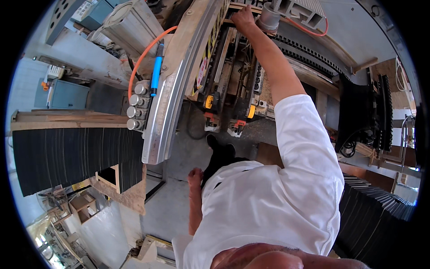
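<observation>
My right arm stretches far forward over a woodworking machine. Its hand [243,19] is closed, fingers bent down at a pale wooden strip [256,9] at the far end; what the fingertips hold, if anything, is hidden. Just right of that hand stands a grey metal cylinder [268,19] under an aluminium profile [304,12]. Beneath the forearm run dark machine rails [227,67] with yellow knobs [208,101] and red-and-white end pieces [237,127]. My left hand [195,176] hangs low beside my thigh, loosely curled, with nothing visible in it.
A metal machine beam [163,112] runs along my left, carrying a blue pen-like tool [156,71], an orange hose [139,65] and round metal knobs [134,112]. Stacks of black panels [76,152] stand left and right [371,210]. A black cable chain [385,112] hangs at the right.
</observation>
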{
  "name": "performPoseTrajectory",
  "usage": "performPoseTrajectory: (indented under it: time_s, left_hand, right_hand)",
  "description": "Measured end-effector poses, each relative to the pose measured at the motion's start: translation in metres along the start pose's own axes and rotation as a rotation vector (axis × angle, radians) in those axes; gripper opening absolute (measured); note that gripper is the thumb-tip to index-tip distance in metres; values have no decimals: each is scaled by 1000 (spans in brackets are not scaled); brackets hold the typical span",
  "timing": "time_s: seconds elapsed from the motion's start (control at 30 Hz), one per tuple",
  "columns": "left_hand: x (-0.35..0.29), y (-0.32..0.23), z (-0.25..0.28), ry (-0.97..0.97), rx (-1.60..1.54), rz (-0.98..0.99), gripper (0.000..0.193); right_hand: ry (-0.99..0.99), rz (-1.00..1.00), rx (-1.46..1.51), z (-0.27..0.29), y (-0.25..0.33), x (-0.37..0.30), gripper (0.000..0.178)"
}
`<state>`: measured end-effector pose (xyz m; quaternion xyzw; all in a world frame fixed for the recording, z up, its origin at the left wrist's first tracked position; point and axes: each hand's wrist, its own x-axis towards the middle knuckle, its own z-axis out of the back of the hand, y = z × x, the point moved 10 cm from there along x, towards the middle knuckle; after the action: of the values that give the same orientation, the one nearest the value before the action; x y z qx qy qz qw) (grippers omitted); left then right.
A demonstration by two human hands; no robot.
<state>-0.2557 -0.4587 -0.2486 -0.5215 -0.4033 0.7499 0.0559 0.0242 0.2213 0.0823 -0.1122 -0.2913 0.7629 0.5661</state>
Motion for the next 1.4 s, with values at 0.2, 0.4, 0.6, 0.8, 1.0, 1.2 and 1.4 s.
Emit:
performPoseTrajectory:
  time_s: [0.2, 0.4, 0.6, 0.8, 1.0, 1.2, 1.4]
  left_hand:
    - [5, 5, 19, 75, 110, -7, 17]
    - [-2, -49, -13, 286, 541, -229, 17]
    - [47, -45, -79, 662, 419, -50, 12]
    - [58, -37, -119, 824, 640, 23, 7]
    - [40, 10, -149, 989, 860, 21, 9]
    - [-14, -6, -166, 1193, 891, -145, 12]
    - [36, 4, -162, 994, 905, -249, 19]
  right_hand:
    - [-17, -126, 10, 9, -17, -7, 29]
    - [-437, 75, 765, 167, 22, -144, 23]
    - [-253, 237, 923, 246, 11, -360, 46]
    - [-441, -162, 337, 353, -149, -484, 28]
    - [-425, -949, -340, 527, -338, -674, 21]
    - [-42, -1228, 219, 477, -427, -809, 41]
    - [-83, -1057, 150, 455, -498, -843, 38]
